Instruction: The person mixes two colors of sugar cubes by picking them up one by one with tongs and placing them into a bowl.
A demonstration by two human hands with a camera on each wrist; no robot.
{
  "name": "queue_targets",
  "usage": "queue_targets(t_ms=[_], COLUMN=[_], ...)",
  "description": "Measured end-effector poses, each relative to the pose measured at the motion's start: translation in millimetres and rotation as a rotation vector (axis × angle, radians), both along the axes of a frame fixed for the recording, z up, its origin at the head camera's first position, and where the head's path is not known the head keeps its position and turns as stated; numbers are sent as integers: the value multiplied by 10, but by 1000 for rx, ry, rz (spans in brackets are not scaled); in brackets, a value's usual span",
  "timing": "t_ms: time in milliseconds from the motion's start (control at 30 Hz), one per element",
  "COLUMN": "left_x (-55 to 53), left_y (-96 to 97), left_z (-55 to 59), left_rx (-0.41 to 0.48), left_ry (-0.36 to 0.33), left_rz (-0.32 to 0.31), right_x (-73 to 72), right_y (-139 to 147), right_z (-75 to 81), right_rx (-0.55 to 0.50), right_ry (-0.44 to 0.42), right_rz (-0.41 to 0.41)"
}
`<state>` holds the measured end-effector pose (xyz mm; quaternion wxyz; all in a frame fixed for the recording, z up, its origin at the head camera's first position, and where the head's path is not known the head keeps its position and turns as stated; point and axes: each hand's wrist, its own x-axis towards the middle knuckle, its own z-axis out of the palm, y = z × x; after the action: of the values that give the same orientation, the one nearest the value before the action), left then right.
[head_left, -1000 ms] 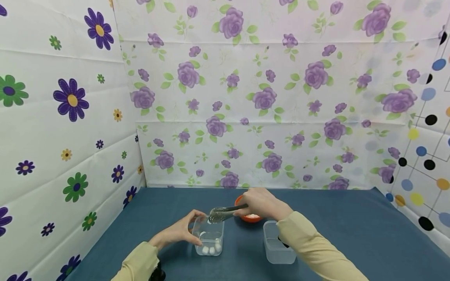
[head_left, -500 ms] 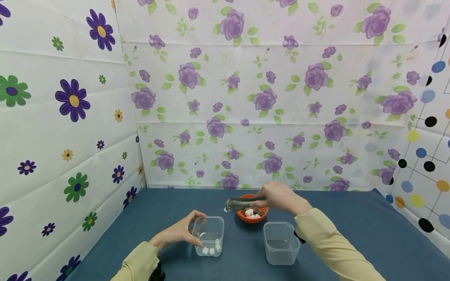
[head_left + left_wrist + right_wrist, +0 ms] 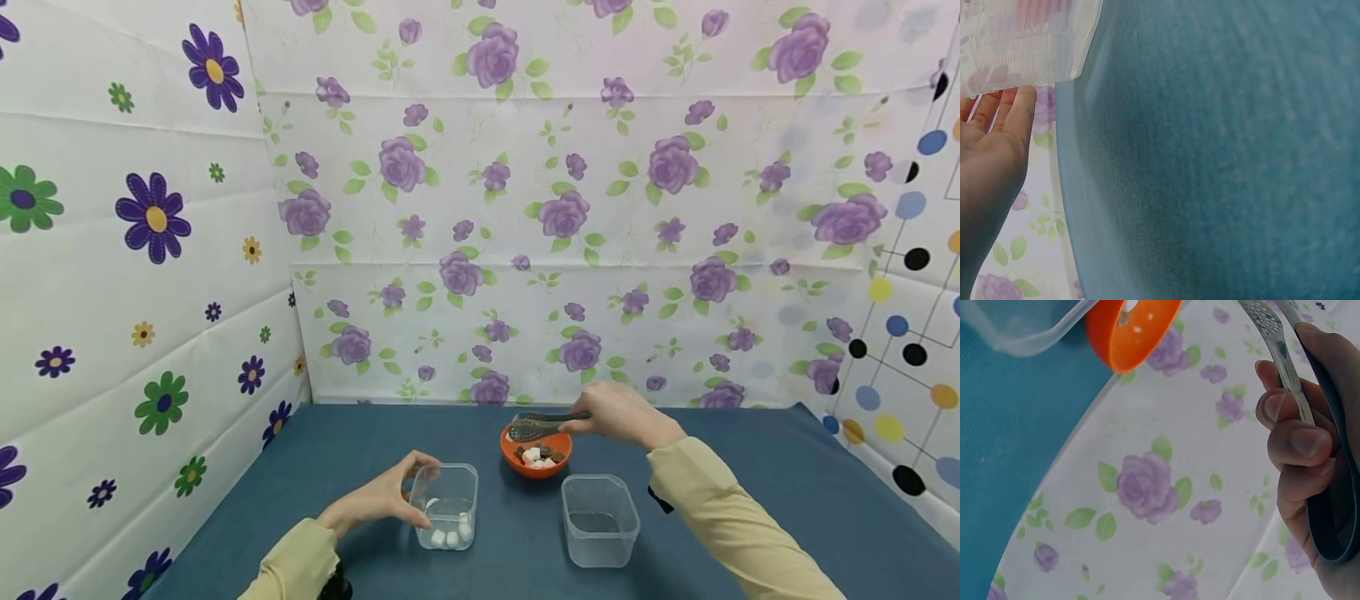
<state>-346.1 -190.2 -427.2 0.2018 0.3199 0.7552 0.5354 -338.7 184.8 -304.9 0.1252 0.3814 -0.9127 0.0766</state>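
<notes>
My left hand [image 3: 390,493] grips a clear plastic container [image 3: 465,479] at its left side, thumb in front and fingers behind. Several white pieces like marshmallows [image 3: 452,537] lie on its bottom. The left wrist view shows that hand's fingers [image 3: 1019,112] against the container wall [image 3: 1029,62]. Metal tongs [image 3: 534,427] are in my right hand [image 3: 618,414], tips over the left part of an orange bowl [image 3: 534,472]. A small white bit shows at the tips. White and brown pieces [image 3: 543,456] lie in the bowl. In the right wrist view, curled fingers [image 3: 1297,440] hold the tongs' arms.
A second clear container [image 3: 600,542] stands right of the bowl, with no pieces visible inside. Blue cloth [image 3: 360,442] covers the table. A floral sheet [image 3: 525,317] hangs behind, and patterned sheets hang at both sides.
My right hand has carried the tongs rightward from above the left container to over the orange bowl, uncovering the bowl and the right container. My left hand has stayed on its container.
</notes>
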Motion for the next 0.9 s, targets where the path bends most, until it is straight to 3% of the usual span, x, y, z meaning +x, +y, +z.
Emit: queue_targets(t_ms=[533, 900], left_x=[6, -7], left_y=[-7, -14], left_z=[-1, -16], left_rx=[6, 5], left_ry=[8, 11], left_rz=[-5, 4], right_x=[-88, -97], right_y=[171, 190], right_z=[-58, -101], right_rx=[107, 94], right_ry=[-24, -5], right_rz=[-156, -156])
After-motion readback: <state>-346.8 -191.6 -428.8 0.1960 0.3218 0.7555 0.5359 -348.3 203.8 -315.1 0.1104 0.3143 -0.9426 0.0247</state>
